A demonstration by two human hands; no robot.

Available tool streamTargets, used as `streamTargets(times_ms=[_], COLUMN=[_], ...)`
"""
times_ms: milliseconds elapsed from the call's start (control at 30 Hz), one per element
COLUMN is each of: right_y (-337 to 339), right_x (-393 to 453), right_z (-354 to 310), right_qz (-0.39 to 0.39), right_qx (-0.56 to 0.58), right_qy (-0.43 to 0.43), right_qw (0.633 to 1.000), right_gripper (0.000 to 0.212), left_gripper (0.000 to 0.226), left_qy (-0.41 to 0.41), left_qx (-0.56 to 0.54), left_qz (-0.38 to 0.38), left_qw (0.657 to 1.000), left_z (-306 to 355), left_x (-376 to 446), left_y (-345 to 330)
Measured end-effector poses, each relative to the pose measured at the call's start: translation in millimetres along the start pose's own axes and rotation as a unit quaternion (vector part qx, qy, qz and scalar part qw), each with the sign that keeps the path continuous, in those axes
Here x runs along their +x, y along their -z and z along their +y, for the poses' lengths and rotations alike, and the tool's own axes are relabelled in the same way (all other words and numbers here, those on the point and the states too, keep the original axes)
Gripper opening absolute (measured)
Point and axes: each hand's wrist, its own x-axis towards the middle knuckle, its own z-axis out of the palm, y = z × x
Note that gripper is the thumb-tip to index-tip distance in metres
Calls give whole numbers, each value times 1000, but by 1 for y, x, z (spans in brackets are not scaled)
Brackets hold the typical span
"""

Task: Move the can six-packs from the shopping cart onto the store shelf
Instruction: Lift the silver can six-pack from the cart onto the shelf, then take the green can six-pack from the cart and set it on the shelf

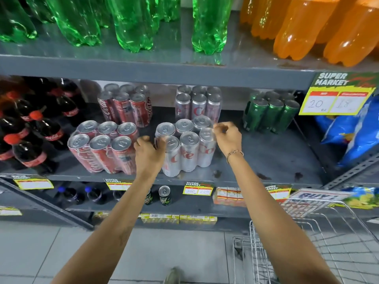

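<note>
A silver six-pack [189, 147] of cans stands at the front of the grey middle shelf [266, 160]. My left hand [149, 152] grips its left end can. My right hand [227, 136] pinches the plastic wrap at its right rear corner. Left of it stands a red six-pack [102, 148]. Behind are another red six-pack [126, 105], a second silver six-pack [198, 104] and a green six-pack [270, 112]. The wire shopping cart [307, 242] is at the lower right; I see no six-packs in the visible part.
Dark cola bottles [30, 128] fill the shelf's left end. Green bottles [131, 23] and orange bottles [307, 27] stand on the shelf above. Blue snack bags [352, 130] hang at the right. Price tags [198, 190] line the shelf edge; small cans and cartons sit below.
</note>
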Motion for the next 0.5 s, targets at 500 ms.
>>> streamTargets(times_ms=[500], right_y=[144], right_x=[-161], right_z=[132], right_qz=[258], right_qx=[51], right_qy=[-12], right_qw=[965], right_gripper=[5], left_gripper=[11], left_qy=[-333], left_qx=[-58], left_qz=[-332], left_qw=[881], left_z=[37], left_x=[-185], left_y=[-147])
